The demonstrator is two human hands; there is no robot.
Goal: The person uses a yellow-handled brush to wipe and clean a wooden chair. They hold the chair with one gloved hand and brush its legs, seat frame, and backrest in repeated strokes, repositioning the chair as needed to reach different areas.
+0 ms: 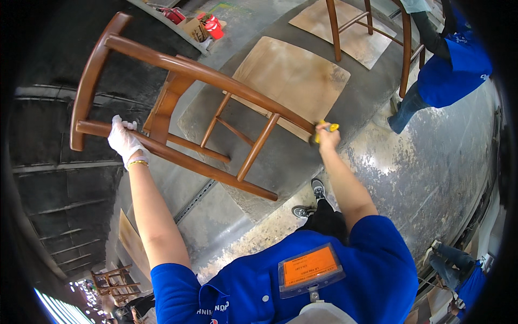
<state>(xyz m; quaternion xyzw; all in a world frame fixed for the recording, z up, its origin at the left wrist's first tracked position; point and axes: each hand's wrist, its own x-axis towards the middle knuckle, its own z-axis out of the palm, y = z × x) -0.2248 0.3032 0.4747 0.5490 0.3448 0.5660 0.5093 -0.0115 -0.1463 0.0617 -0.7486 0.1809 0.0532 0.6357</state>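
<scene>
Above a grey platform [294, 167], a brown chair [216, 79] is held tilted. White lettering [220, 308] is shown on the blue shirt [377, 264], print [321, 264] on the orange badge [294, 276]. One rail [205, 168] is gripped by the gloved left hand [125, 139]; a yellow tool [334, 127] is held in the right hand [328, 140].

The chair [216, 80] reaches from the far left to the centre, the left hand [124, 141] on the left part of its near rail, the right hand [327, 139] with a tool [333, 127] by the right end of its far rail. Beyond the chair, a board [294, 75] lies on the platform [368, 83]; farther right, a second board [362, 49] lies beside another chair [334, 32]. A co-worker [450, 70] stands far right. A box [194, 29] sits far off, left of both boards.
</scene>
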